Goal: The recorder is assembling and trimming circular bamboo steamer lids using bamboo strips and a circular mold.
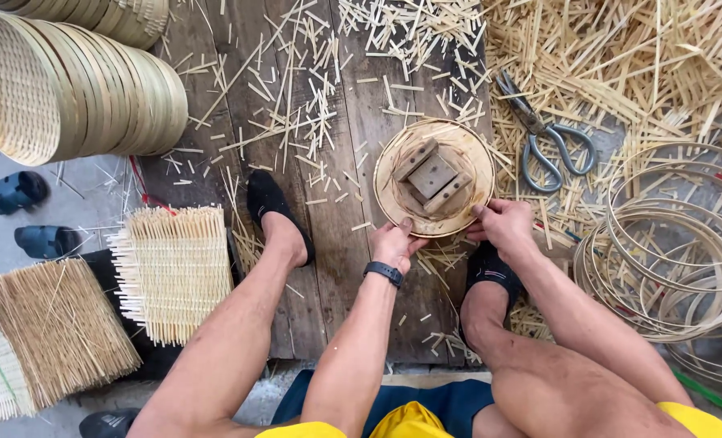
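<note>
Round bamboo tray lies on the dark plank platform, between the person's two feet, with a wooden block form seated in its centre. The tray is the item gripped by both hands at its near rim.

Order of remaining items by size:

1. Plank platform: weathered boards, strewn with short bamboo offcuts.
2. Stack of finished round trays: lies on its side at the upper left, well apart from the tray in hand.
3. Coil of thin bamboo hoops: on the right, near the right forearm.
4. Woven square mats: a pile at the left edge of the platform, just beside the left leg; a second bundle of split strips lies further left on the floor.
5. Shears: grey handles, resting on the loose strips to the upper right of the tray, apart from it.
6. Left hand: fingers curled, thumb pressed onto the tray rim, pinching it. A black wristband sits on the wrist.
7. Right hand: fingers pressed together and folded under, pinching the rim at the tray's lower right edge.
</note>
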